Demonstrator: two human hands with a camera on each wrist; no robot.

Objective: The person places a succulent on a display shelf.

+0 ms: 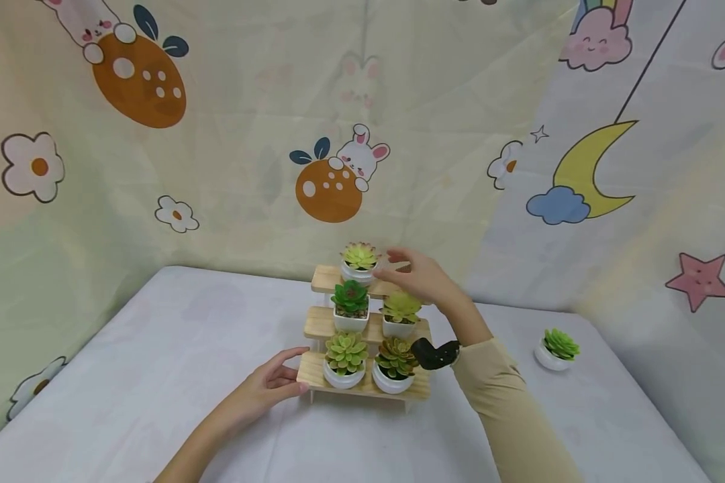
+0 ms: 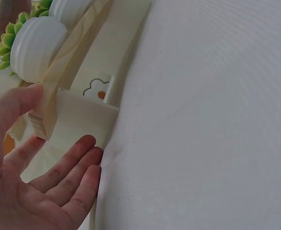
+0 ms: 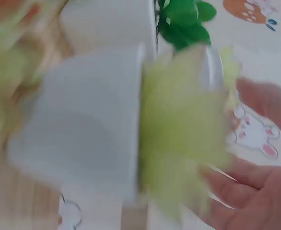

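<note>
A three-tier wooden plant stand (image 1: 320, 325) holds several small potted succulents. My left hand (image 1: 262, 386) grips the left end of the lowest board (image 2: 78, 45), thumb and index finger on the wood, other fingers spread below. Up at the top tier, my right hand (image 1: 423, 275) is beside a pale green succulent in a round white pot (image 1: 358, 274), fingers apart; whether its thumb touches the pot I cannot tell. A yellow-green succulent in a square white pot (image 3: 90, 124) partly hides the right hand (image 3: 255, 191) in the blurred right wrist view.
A dark green succulent (image 1: 350, 299) stands on the middle tier. Two round-potted succulents, one light green (image 1: 346, 352) and one brownish (image 1: 397, 357), sit on the lowest tier. Another potted succulent (image 1: 557, 349) stands apart on the white tablecloth (image 1: 217, 322). A cartoon-printed curtain (image 1: 242, 147) hangs behind.
</note>
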